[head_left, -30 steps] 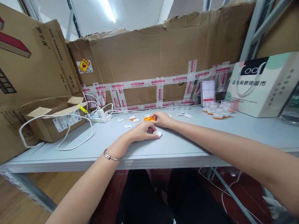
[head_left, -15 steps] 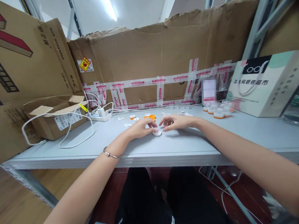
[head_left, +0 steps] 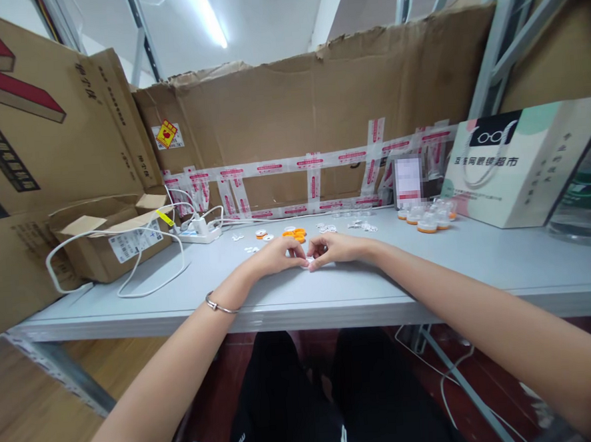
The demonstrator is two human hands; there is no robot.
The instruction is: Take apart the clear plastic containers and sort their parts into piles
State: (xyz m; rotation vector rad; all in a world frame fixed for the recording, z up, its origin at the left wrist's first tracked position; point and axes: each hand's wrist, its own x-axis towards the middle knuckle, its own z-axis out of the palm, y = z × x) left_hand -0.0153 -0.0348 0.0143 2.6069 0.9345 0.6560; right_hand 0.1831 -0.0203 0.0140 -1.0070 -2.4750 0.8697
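Close to the front of the grey table, a small round white disc point(head_left: 309, 263) lies between my two hands, mostly covered by fingers. My left hand point(head_left: 283, 254) has its fingertips closed on the disc's left side. On its right side my right hand point(head_left: 331, 248) pinches the disc with thumb and curled fingers. Just behind my hands sit several orange rings point(head_left: 295, 234). Loose small white parts point(head_left: 326, 228) lie a little further right, with more white pieces point(head_left: 360, 226) beyond them. An orange-and-white round piece point(head_left: 261, 234) stands to the left.
Clear domed pieces with orange bases point(head_left: 426, 225) cluster at the right, before a phone-like screen point(head_left: 408, 181) and a paper bag point(head_left: 502, 168). A large clear bottle point(head_left: 582, 210) stands far right. At left are an opened carton point(head_left: 92, 253), a white cable point(head_left: 150, 293) and a power strip point(head_left: 203, 235).
My right hand has moved left and down onto the white disc, its fingers closing on it. My left hand stays at the disc. The view has shifted slightly.
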